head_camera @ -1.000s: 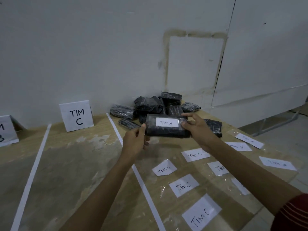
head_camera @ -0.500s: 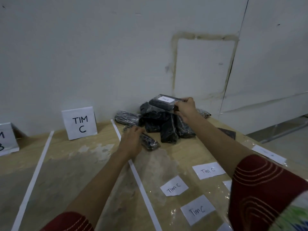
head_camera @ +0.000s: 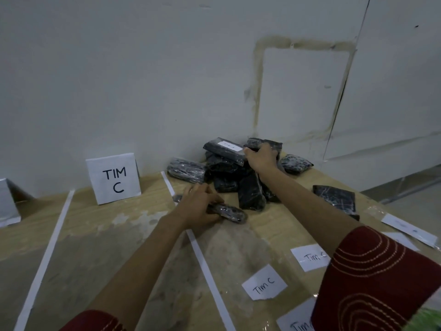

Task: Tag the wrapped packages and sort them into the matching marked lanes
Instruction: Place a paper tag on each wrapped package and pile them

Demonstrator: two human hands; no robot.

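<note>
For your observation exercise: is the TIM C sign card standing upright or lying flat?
Upright. The TIM C sign card stands on its lower edge on the table, its lettering facing the camera.

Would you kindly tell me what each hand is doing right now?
Left hand: grips a slim black plastic-wrapped package.
Right hand: at the end of the tagged black wrapped package; grip cannot be told.

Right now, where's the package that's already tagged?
Head view, centre: the tagged package lies atop the pile of black packages by the wall, right hand at its right end.
</note>
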